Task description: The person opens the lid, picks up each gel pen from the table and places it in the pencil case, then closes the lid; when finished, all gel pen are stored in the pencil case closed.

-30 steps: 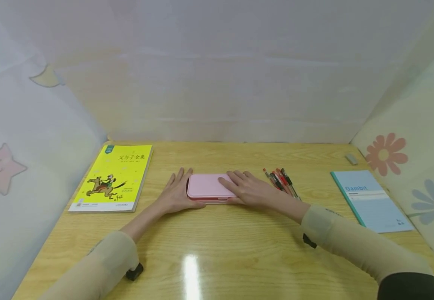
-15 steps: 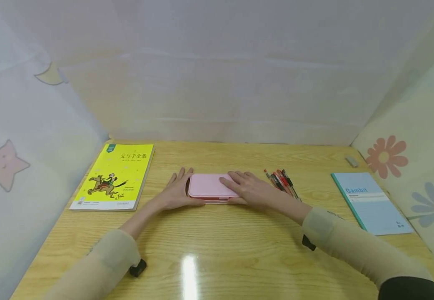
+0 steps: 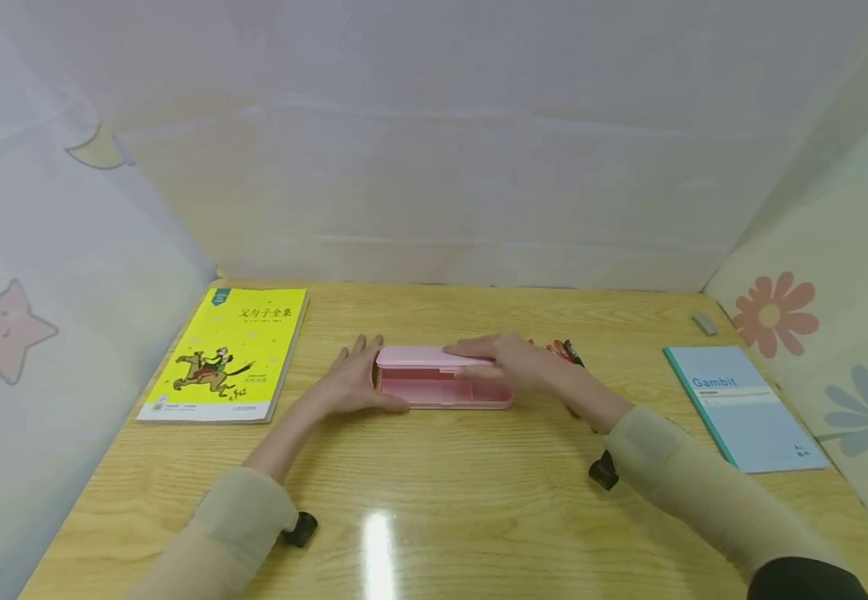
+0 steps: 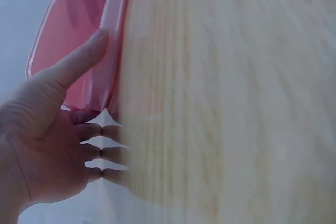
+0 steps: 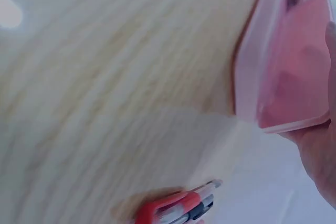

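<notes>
A pink pencil case (image 3: 422, 392) lies at the middle of the wooden table, its lid (image 3: 410, 357) tilted up and its pink inside showing. My left hand (image 3: 351, 382) grips the case's left end. In the left wrist view, the thumb (image 4: 84, 59) presses on the front wall, with the other fingers around the end. My right hand (image 3: 518, 360) holds the raised lid near its right end; the right wrist view shows the hand (image 5: 317, 156) behind the lid. Several red and black pens (image 3: 567, 352) lie to the right, partly hidden by the right hand and forearm.
A yellow book (image 3: 227, 354) lies at the table's left side. To the right is a light-blue notebook (image 3: 741, 408) with a green spine. A small grey block (image 3: 704, 323) sits near the back right corner. Pale fabric walls (image 3: 464, 192) enclose the table's back and sides.
The pencil case lid has swung upward with my right hand, so the inside shows. My right hand has turned and now covers more of the pens. The left hand stays at the case's left end.
</notes>
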Demonstrator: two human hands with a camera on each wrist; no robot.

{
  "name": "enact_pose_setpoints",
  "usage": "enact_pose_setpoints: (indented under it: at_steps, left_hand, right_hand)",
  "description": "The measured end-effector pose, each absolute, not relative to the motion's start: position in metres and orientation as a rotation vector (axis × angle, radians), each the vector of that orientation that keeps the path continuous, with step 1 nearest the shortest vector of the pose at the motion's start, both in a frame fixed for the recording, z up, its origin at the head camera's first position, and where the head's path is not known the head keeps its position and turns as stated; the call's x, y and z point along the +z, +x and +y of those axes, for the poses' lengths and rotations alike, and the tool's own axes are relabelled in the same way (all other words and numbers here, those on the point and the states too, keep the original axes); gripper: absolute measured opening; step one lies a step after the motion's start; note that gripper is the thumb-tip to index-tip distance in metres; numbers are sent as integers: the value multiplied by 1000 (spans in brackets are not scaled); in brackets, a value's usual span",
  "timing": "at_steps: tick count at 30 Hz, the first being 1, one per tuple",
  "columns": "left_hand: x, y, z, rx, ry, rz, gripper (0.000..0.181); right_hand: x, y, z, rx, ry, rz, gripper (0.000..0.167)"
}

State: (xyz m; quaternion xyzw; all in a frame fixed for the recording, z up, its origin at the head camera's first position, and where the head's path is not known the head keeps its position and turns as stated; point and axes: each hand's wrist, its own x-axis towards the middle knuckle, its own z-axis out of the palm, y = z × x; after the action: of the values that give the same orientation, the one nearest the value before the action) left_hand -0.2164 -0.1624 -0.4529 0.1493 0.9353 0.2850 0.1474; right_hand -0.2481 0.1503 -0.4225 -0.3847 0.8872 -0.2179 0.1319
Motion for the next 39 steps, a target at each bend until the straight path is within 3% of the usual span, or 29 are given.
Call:
enact_pose_setpoints:
  at_steps: [6,13,18,39]
  left_hand:
    - [-448,-213,-160,803,376,2670,131]
    - [-447,-212,-161,839,398,2676,112]
    - [-448,-212,-162,822,414,2669,113]
    - [-441,-208,-158,751,483,2690,104]
  right_hand:
    - [-417,-260,152,-862,-994,2481,46]
    - [-410,-273,150,-1055,-866,2471,35]
    - [-410,-284,148,-1145,-827,2506,29]
    - [-416,-308,159,-1290,-676,2622,28]
